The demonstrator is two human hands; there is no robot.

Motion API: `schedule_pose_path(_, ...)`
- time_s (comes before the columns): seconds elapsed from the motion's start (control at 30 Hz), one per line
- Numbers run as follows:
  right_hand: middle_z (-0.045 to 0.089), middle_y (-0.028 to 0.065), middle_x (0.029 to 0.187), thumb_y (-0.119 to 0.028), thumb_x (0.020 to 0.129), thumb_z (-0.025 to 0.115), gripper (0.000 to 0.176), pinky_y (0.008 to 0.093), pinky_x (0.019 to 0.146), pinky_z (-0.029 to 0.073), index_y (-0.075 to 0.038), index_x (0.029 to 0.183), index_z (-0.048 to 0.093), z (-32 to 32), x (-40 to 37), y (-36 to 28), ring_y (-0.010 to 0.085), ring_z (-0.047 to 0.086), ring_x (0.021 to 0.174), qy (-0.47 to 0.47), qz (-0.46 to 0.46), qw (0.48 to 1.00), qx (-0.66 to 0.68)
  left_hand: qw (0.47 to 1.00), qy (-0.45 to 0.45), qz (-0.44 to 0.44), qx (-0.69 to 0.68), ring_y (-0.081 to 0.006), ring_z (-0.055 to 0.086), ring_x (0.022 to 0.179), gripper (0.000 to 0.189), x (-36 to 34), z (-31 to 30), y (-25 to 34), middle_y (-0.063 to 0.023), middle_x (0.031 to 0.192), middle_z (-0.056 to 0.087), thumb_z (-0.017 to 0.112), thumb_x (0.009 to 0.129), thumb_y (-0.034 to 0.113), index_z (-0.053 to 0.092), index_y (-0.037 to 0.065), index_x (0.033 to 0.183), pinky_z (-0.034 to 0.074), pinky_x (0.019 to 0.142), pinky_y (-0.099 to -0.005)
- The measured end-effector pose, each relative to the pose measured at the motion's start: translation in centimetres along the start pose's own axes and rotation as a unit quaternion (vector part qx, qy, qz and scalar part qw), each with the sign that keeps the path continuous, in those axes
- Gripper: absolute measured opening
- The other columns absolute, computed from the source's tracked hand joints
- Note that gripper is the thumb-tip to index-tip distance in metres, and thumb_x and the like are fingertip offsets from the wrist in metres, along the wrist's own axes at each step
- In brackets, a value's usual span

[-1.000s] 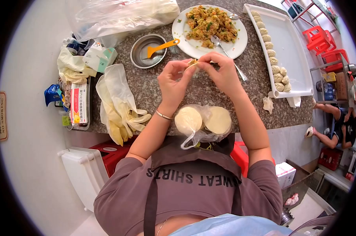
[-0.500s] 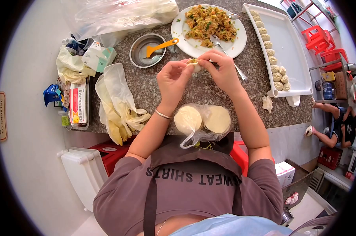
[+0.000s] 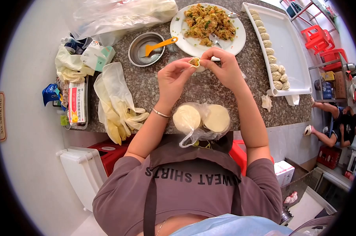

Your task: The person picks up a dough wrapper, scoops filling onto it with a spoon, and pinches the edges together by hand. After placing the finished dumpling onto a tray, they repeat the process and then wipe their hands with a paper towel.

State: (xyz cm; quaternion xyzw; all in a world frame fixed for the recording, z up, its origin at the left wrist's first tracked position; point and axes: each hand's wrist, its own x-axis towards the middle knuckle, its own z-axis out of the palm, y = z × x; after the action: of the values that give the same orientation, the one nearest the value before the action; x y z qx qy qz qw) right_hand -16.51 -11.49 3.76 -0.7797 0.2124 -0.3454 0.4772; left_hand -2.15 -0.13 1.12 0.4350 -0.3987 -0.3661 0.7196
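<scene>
Between my two hands, above the granite counter, is a dumpling with its filling showing at the open top. My left hand pinches its left side between thumb and fingers. On the other side, my right hand grips the wrapper edge with thumb and forefinger. Just beyond lies a white plate heaped with chopped filling, a spoon resting in it. Nearer my body, two stacks of round wrappers sit on a plastic bag.
A metal bowl with an orange spatula stands left of the plate. To the right, a white tray holds a row of pleated dumplings. Gloves lie at left. A person sits far right.
My right hand has shifted slightly along the wrapper edge, and the dumpling's open top now faces me more. Both hands still hold it in nearly the same place.
</scene>
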Motion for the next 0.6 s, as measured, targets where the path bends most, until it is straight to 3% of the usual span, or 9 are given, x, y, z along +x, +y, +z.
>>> schedule_pose_path(0.27, 0.066, 0.0092, 0.080, -0.009, 0.082, 0.069, 0.011, 0.0314, 0.067, 0.048, 0.001, 0.084, 0.066, 0.5, -0.1, -0.2, 0.0201, 0.063, 0.075, 0.022, -0.020, 0.999, -0.016, 1.000, 0.008, 0.010, 0.013, -0.0132, 0.065, 0.093, 0.010, -0.2, 0.0, -0.3, -0.0160, 0.112, 0.067, 0.068, 0.085, -0.003, 0.065, -0.002, 0.095, 0.054, 0.081, -0.0246)
schedule_pose_path(0.47, 0.065, 0.0104, 0.081, -0.009, 0.083, 0.067, 0.009, 0.0334, 0.067, 0.049, 0.000, 0.084, 0.066, 1.0, -0.1, -0.5, 0.0246, 0.063, 0.074, 0.018, -0.061, 0.997, -0.047, 0.997, 0.069, 0.000, 0.019, -0.0135, 0.067, 0.089, 0.015, -0.3, 0.1, 0.2, -0.0140, 0.108, 0.068, 0.068, 0.085, -0.002, 0.067, 0.000, 0.100, 0.055, 0.080, -0.0245)
schedule_pose_path(0.57, 0.065, 0.0105, 0.082, -0.009, 0.083, 0.067, 0.010, 0.0338, 0.068, 0.049, 0.001, 0.085, 0.066, 1.1, -0.2, -0.1, 0.0254, 0.063, 0.074, 0.036, -0.051, 0.997, -0.054, 0.991, 0.050, -0.035, 0.116, -0.0141, 0.066, 0.092, 0.020, -0.4, 0.0, -0.1, -0.0135, 0.107, 0.068, 0.068, 0.085, -0.002, 0.067, -0.001, 0.105, 0.055, 0.079, -0.0235)
schedule_pose_path(0.6, 0.065, 0.0102, 0.082, -0.009, 0.083, 0.067, 0.010, 0.0333, 0.068, 0.049, 0.001, 0.085, 0.066, 1.1, -0.3, 0.0, 0.0246, 0.063, 0.074, 0.047, -0.045, 0.997, -0.051, 0.994, 0.036, 0.009, 0.099, -0.0136, 0.066, 0.092, 0.021, -0.3, -0.1, -0.4, -0.0134, 0.108, 0.067, 0.068, 0.086, -0.002, 0.067, -0.001, 0.107, 0.054, 0.079, -0.0233)
